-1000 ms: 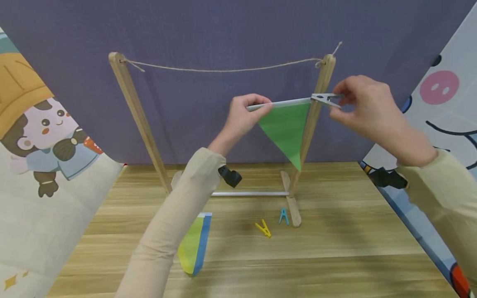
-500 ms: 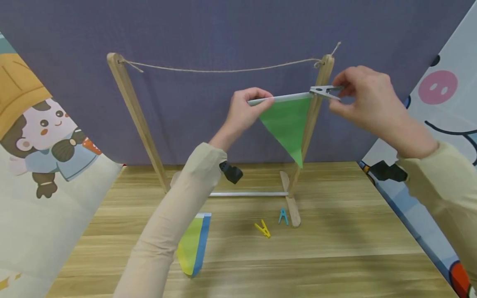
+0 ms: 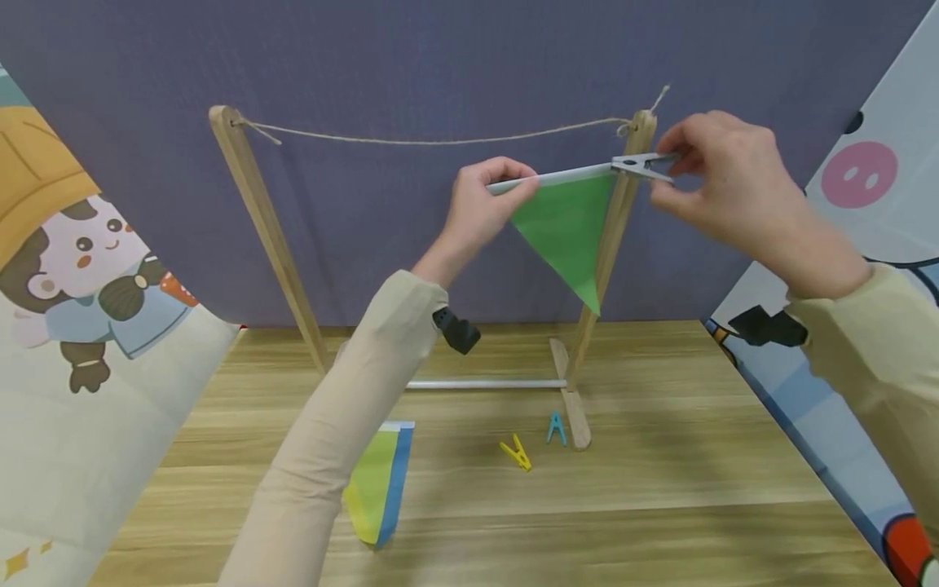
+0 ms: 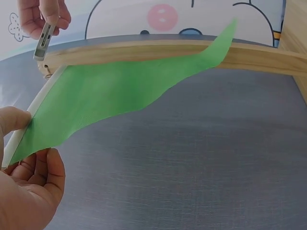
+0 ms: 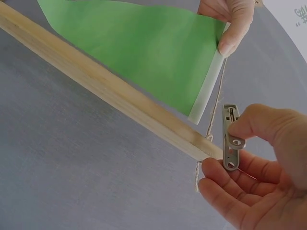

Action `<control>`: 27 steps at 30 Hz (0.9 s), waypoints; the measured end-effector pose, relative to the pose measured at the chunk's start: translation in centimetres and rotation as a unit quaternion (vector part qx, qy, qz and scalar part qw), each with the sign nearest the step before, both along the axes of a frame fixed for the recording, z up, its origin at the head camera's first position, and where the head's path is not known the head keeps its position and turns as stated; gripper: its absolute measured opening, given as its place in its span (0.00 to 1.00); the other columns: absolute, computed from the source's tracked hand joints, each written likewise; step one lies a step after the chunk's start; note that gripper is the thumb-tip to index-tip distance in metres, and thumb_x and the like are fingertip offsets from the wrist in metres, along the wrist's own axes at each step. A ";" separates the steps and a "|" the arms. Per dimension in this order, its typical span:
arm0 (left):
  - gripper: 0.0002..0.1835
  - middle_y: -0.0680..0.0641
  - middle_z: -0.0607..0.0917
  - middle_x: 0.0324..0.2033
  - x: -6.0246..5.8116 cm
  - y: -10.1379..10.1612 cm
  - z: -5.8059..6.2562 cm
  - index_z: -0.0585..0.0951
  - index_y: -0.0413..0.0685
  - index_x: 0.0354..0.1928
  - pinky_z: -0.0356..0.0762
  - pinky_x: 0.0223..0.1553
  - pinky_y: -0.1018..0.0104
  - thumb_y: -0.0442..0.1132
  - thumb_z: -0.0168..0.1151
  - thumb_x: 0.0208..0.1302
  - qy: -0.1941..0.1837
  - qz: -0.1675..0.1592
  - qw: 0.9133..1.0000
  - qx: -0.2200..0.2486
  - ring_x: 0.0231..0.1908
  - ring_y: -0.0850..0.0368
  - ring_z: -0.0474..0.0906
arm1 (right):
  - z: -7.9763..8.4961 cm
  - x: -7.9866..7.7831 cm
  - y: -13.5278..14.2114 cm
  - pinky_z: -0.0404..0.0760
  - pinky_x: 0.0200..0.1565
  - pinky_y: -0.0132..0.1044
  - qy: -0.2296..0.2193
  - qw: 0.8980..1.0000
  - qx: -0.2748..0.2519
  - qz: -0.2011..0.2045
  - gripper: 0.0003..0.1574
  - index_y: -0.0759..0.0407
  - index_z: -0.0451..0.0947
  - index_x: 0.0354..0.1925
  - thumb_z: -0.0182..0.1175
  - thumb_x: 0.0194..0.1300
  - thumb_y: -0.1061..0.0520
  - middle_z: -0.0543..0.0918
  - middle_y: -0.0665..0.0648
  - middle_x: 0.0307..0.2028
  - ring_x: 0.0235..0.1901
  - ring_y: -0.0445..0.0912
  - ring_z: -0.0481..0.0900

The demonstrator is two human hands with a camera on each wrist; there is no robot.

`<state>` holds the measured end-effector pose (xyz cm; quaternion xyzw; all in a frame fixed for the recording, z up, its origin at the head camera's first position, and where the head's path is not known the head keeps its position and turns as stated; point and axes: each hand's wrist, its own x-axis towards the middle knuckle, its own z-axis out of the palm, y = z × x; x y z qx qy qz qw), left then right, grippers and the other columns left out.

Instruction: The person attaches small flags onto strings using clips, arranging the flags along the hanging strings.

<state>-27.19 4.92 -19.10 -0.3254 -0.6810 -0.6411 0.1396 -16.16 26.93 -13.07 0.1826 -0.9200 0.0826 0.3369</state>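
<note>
My left hand (image 3: pixel 484 200) pinches the white top strip of a green triangular pennant (image 3: pixel 568 228) near one corner. The pennant's point hangs down in front of the right post (image 3: pixel 614 224). Between the thumb and fingers of my right hand (image 3: pixel 744 187) is a grey clothespin (image 3: pixel 640 166), held by its handle ends. In the head view its nose overlaps the pennant's right corner, but a gap shows between them in the right wrist view, where the clothespin (image 5: pixel 231 139) is seen edge-on. A thin twine line (image 3: pixel 440 143) sags between the posts, slightly above the pennant.
On the wooden table (image 3: pixel 660 489) lie a yellow clothespin (image 3: pixel 517 452) and a blue clothespin (image 3: pixel 556 428). A yellow, green and blue pennant (image 3: pixel 377 481) lies partly behind my left sleeve. The left post (image 3: pixel 267 228) and a white crossbar (image 3: pixel 484 384) belong to the stand.
Both hands have risen toward the twine, carrying the green pennant and the grey clothespin upward together. My grip on each stays the same.
</note>
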 end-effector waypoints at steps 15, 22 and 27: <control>0.04 0.53 0.79 0.24 -0.4 0.7 0.9 0.82 0.36 0.31 0.69 0.30 0.72 0.32 0.65 0.57 -0.031 0.019 0.999 0.033 0.26 0.62 0.71 | 1.7 -0.7 -0.1 0.58 0.37 0.15 0.027 0.999 0.014 0.029 0.17 0.74 0.74 0.45 0.61 0.54 0.69 0.75 0.67 0.39 0.36 0.56 0.76; 0.08 0.54 0.80 0.26 -0.6 1.2 1.2 0.83 0.33 0.37 0.68 0.28 0.74 0.32 0.65 0.58 -0.074 0.021 0.994 0.073 0.25 0.65 0.70 | 2.8 -1.1 -0.4 0.60 0.38 0.21 0.018 0.999 0.030 0.033 0.17 0.75 0.73 0.49 0.58 0.60 0.69 0.71 0.69 0.43 0.39 0.58 0.72; 0.09 0.54 0.80 0.26 -0.8 1.6 1.5 0.83 0.34 0.39 0.68 0.28 0.75 0.31 0.65 0.57 -0.114 0.015 0.989 0.098 0.26 0.65 0.70 | 3.6 -1.5 -0.6 0.60 0.35 0.28 0.010 0.999 0.042 0.021 0.19 0.74 0.71 0.53 0.55 0.64 0.68 0.68 0.70 0.46 0.40 0.58 0.69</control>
